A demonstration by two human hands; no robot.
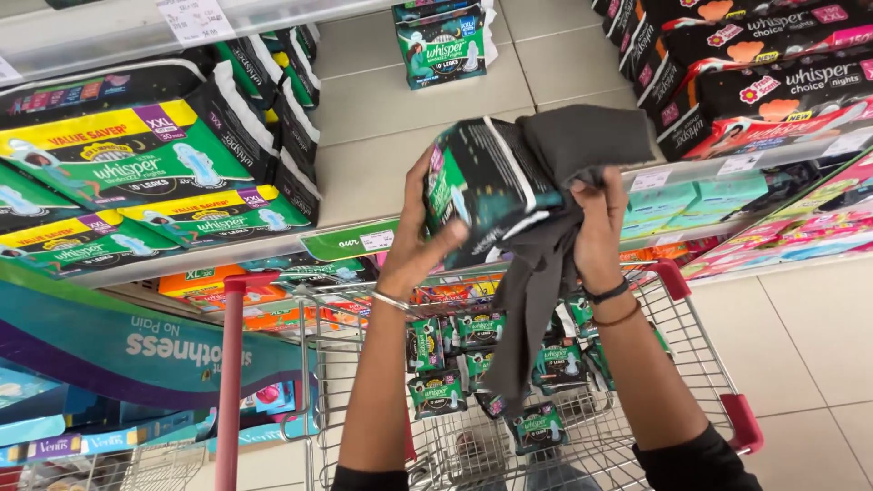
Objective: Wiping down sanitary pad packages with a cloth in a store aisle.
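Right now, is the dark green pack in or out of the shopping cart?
Out. The dark green pack is held up above the shopping cart by the left hand, with the right hand pressing a grey cloth to it.

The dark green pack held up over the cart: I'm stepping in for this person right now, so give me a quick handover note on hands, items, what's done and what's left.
Left hand: grips the dark green pack from its left side, thumb across the front.
Right hand: clutches a grey cloth bunched against the pack's right side; the cloth hangs down toward the cart.
Shopping cart: directly below, holding a pile of similar small green packs.
Shelves on both sides are stocked with larger packs.
Done: cannot tell how far the wiping has gone.
Left: the held pack is in neither the cart nor a shelf.
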